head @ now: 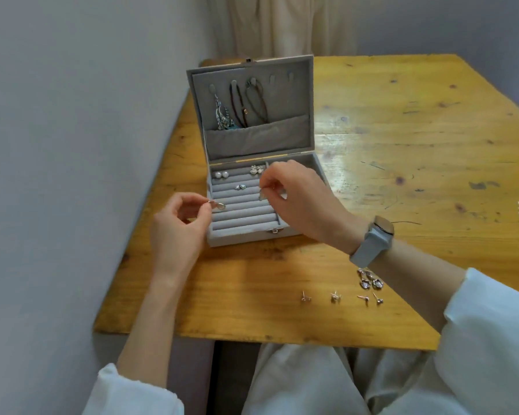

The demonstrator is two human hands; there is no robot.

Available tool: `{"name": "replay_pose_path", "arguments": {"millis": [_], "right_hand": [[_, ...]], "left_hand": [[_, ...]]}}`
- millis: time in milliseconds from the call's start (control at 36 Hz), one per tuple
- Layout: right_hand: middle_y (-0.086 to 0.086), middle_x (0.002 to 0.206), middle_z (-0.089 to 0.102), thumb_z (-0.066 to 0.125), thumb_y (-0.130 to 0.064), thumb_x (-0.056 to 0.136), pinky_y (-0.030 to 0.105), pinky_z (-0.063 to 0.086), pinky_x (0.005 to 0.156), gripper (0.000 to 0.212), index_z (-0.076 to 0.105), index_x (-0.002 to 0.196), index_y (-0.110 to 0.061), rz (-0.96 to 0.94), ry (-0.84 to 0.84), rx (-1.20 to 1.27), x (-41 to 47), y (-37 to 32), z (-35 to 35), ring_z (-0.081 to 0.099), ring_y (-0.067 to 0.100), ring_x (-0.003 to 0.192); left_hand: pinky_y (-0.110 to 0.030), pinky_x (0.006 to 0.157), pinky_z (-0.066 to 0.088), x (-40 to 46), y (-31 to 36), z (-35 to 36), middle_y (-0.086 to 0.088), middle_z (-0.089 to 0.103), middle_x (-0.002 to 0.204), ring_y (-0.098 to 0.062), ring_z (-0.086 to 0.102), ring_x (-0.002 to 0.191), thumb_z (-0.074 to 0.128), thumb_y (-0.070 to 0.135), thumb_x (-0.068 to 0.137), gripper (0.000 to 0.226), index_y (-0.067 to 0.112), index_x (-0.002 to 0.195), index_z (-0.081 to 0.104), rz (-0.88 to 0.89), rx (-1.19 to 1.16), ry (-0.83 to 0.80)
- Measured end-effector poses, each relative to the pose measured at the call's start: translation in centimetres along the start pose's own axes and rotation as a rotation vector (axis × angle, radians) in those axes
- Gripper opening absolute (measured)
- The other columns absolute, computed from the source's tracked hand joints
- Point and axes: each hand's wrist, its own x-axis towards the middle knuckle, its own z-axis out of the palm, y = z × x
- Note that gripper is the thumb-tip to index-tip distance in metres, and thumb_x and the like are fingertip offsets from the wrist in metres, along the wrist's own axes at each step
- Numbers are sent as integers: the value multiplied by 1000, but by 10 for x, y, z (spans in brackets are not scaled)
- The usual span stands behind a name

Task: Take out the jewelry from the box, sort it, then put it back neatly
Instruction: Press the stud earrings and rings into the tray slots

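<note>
I see the left hand (177,226) pinching a small silver earring (219,205) at the 9 o'clock edge of the open jewelry box (304,229), while the right hand (294,196) pinches its apparent mate (262,195) over the padded rolls (243,218) near the middle. My worry is that either tiny piece slips from so slight a fingertip grip and drops between rolls or skips off onto the table (402,130). The right wrist also hangs over the loose studs (342,296) at 5 o'clock, so I judge a careless pull-back could scatter that sorted row.
</note>
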Motion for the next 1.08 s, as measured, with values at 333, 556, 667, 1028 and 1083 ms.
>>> {"name": "replay_pose_path", "arguments": {"millis": [333, 556, 667, 1028, 1083], "right_hand": [[-17, 74, 57, 60, -11, 86, 6, 44, 64, 9, 66, 91, -15, 156, -556, 206, 48, -14, 30, 55, -3, 69], [-6, 76, 63, 60, -9, 86, 8, 44, 62, 9, 63, 85, -17, 267, -452, 223, 59, -6, 57, 60, 7, 72], [-2, 79, 64, 59, -10, 86, 8, 44, 60, 8, 67, 88, -13, 284, -415, 205, 61, -7, 63, 59, 8, 72], [-11, 67, 53, 58, -14, 88, 3, 37, 45, 9, 66, 88, -11, 315, -366, 132, 65, -12, 73, 49, 2, 59], [-13, 69, 50, 57, -15, 88, 7, 37, 50, 9, 65, 88, -10, 307, -337, 102, 63, -13, 75, 48, 1, 62]], "left_hand": [[-4, 64, 43, 37, -54, 8, 9, 61, 80, -4, 58, 77, 61, 11, 86, 7, 18, 86, 62, -88, 13, 176], [-21, 69, 50, 36, -61, 10, 12, 62, 79, -2, 59, 76, 61, 15, 86, 5, 20, 87, 62, -86, 10, 195], [-27, 72, 52, 36, -61, 9, 12, 62, 78, -3, 60, 75, 61, 13, 85, 7, 19, 86, 64, -66, 8, 203], [-11, 66, 46, 35, -59, 9, 21, 59, 77, 11, 55, 74, 60, 14, 86, 9, 23, 85, 62, -68, -4, 173], [-12, 67, 46, 34, -60, 9, 22, 58, 77, 11, 55, 75, 60, 15, 86, 9, 24, 85, 62, -67, 3, 168]]}}
